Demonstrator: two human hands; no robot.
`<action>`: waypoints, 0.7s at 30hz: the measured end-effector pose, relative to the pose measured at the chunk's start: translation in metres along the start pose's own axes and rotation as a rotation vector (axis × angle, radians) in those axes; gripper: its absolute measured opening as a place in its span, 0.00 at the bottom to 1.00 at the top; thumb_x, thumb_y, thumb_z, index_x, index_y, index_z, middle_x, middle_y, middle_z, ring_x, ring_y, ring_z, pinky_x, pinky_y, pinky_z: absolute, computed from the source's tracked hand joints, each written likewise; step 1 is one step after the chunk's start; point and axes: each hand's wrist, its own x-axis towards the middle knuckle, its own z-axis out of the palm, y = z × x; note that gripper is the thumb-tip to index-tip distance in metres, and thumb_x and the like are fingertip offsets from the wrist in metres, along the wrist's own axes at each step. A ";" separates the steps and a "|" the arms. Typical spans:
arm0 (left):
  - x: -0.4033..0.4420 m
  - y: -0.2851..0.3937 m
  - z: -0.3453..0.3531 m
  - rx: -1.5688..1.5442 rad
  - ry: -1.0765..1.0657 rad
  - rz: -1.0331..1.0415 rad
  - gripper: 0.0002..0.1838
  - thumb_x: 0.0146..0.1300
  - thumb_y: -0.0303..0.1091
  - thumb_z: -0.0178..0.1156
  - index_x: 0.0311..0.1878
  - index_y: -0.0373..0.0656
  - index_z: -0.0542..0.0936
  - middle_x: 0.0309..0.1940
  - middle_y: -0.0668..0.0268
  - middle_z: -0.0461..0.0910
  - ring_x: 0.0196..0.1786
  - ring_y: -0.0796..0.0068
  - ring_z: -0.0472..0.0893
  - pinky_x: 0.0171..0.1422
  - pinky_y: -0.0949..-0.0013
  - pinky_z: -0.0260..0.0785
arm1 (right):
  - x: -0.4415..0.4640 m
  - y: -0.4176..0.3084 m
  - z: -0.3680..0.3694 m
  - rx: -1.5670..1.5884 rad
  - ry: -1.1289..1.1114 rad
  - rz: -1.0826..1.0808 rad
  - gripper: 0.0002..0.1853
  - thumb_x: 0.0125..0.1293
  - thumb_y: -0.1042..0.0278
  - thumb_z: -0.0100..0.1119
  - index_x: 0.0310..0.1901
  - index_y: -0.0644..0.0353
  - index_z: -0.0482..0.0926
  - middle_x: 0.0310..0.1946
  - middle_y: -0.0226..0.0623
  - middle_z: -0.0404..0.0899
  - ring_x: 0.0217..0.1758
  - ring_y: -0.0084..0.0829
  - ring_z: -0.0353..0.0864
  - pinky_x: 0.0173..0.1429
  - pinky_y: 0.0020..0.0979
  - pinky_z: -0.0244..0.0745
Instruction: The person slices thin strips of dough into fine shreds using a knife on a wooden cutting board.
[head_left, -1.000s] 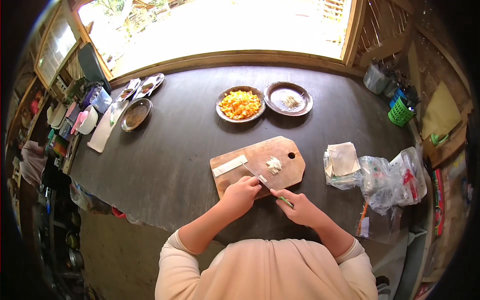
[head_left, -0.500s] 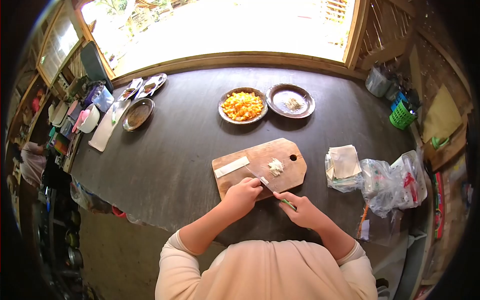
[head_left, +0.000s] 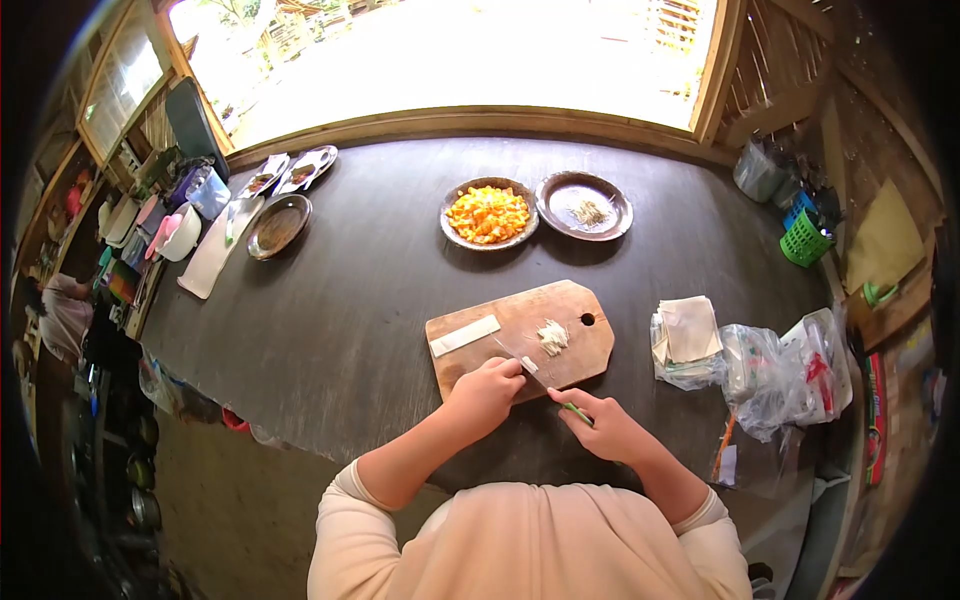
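Observation:
A wooden cutting board (head_left: 572, 300) lies at a slant on the dark table. My right hand (head_left: 606, 428) is closed round the green handle of a knife (head_left: 574, 411), its thin blade angled to the left over the board's near part. Close against the blade, my left hand (head_left: 486, 388) has its fingers curled together; what they pinch is hidden. A small white piece (head_left: 530, 364) shows at the blade, by the left fingertips. On the board lie a flat white strip (head_left: 465, 335) at the left and a little heap of thin white shreds (head_left: 552, 338) nearer the handle hole.
Beyond the board stand a bowl (head_left: 447, 228) of orange and yellow chopped pieces and a plate (head_left: 622, 220) with some thin shreds. Plastic bags (head_left: 765, 375) and stacked pale sheets (head_left: 690, 330) lie right. Another brown plate (head_left: 280, 226) and a white container (head_left: 183, 238) are left. A person (head_left: 66, 318) is far left.
Both hands and the knife keep nearly the same place on the board. The whole view has shifted very slightly; nothing was picked up or let go.

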 end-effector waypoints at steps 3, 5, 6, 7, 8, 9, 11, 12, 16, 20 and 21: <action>0.000 0.000 0.001 0.019 -0.002 0.009 0.12 0.54 0.26 0.63 0.44 0.43 0.84 0.47 0.67 0.79 0.58 0.62 0.78 0.55 0.63 0.77 | 0.000 0.008 0.004 -0.003 -0.022 0.042 0.18 0.72 0.71 0.56 0.62 0.54 0.76 0.39 0.51 0.85 0.36 0.51 0.85 0.44 0.33 0.78; 0.000 0.001 0.002 0.019 -0.004 -0.003 0.12 0.54 0.26 0.63 0.44 0.43 0.84 0.47 0.67 0.79 0.57 0.62 0.78 0.55 0.63 0.77 | 0.001 0.015 0.012 0.002 0.061 -0.078 0.17 0.72 0.71 0.56 0.62 0.54 0.76 0.39 0.50 0.85 0.37 0.49 0.86 0.45 0.33 0.78; -0.001 0.001 0.004 0.016 -0.007 -0.002 0.12 0.54 0.26 0.63 0.44 0.43 0.84 0.47 0.67 0.79 0.57 0.62 0.78 0.55 0.63 0.77 | 0.001 0.011 0.012 0.003 0.063 -0.074 0.17 0.72 0.71 0.56 0.62 0.54 0.76 0.39 0.50 0.85 0.37 0.49 0.86 0.45 0.33 0.78; -0.001 0.000 0.004 0.010 -0.001 0.003 0.12 0.54 0.26 0.63 0.44 0.43 0.84 0.46 0.67 0.79 0.57 0.62 0.78 0.55 0.63 0.77 | 0.003 0.005 0.011 -0.034 0.024 -0.006 0.17 0.72 0.70 0.56 0.62 0.54 0.76 0.38 0.51 0.85 0.37 0.48 0.87 0.45 0.33 0.78; 0.000 0.000 0.003 0.007 0.009 0.008 0.12 0.54 0.26 0.63 0.43 0.43 0.84 0.46 0.67 0.79 0.56 0.62 0.79 0.55 0.63 0.78 | 0.004 0.001 0.009 -0.073 -0.012 0.057 0.17 0.73 0.70 0.56 0.62 0.54 0.76 0.38 0.51 0.85 0.38 0.48 0.87 0.45 0.34 0.78; 0.001 0.000 0.002 0.013 0.014 0.013 0.12 0.54 0.26 0.63 0.43 0.43 0.84 0.46 0.67 0.79 0.56 0.62 0.79 0.55 0.63 0.78 | 0.004 0.002 0.007 -0.075 -0.006 0.051 0.17 0.73 0.70 0.56 0.62 0.54 0.76 0.38 0.51 0.85 0.38 0.48 0.87 0.45 0.34 0.78; 0.000 0.001 0.000 -0.002 0.029 0.007 0.11 0.54 0.25 0.63 0.43 0.42 0.84 0.46 0.67 0.79 0.55 0.62 0.79 0.55 0.63 0.78 | 0.003 0.005 0.005 0.004 0.025 -0.047 0.17 0.73 0.70 0.56 0.62 0.54 0.76 0.36 0.53 0.85 0.35 0.48 0.87 0.43 0.34 0.78; 0.000 0.000 0.000 -0.001 0.033 0.006 0.11 0.54 0.25 0.63 0.43 0.42 0.84 0.46 0.67 0.79 0.55 0.62 0.79 0.55 0.63 0.78 | 0.002 0.004 0.004 0.001 0.025 -0.051 0.17 0.73 0.70 0.56 0.62 0.54 0.76 0.36 0.53 0.85 0.35 0.48 0.87 0.43 0.34 0.78; -0.001 -0.001 0.003 0.009 0.021 0.014 0.11 0.54 0.25 0.62 0.42 0.42 0.84 0.45 0.66 0.79 0.55 0.62 0.79 0.55 0.63 0.78 | 0.000 -0.004 0.000 0.016 -0.008 0.035 0.17 0.73 0.69 0.56 0.62 0.54 0.76 0.32 0.52 0.84 0.31 0.47 0.85 0.41 0.34 0.77; 0.001 0.001 0.003 0.013 0.018 0.008 0.09 0.54 0.26 0.62 0.40 0.43 0.84 0.45 0.66 0.79 0.55 0.63 0.79 0.54 0.63 0.78 | 0.003 0.008 0.010 0.001 0.056 -0.055 0.18 0.72 0.68 0.57 0.62 0.53 0.77 0.30 0.49 0.83 0.26 0.39 0.83 0.39 0.33 0.76; 0.001 0.001 0.004 0.012 0.015 0.010 0.09 0.54 0.26 0.62 0.40 0.43 0.84 0.45 0.66 0.79 0.55 0.63 0.79 0.54 0.63 0.78 | 0.004 0.007 0.009 0.001 0.057 -0.052 0.18 0.72 0.68 0.57 0.62 0.53 0.77 0.30 0.49 0.83 0.26 0.39 0.83 0.39 0.33 0.76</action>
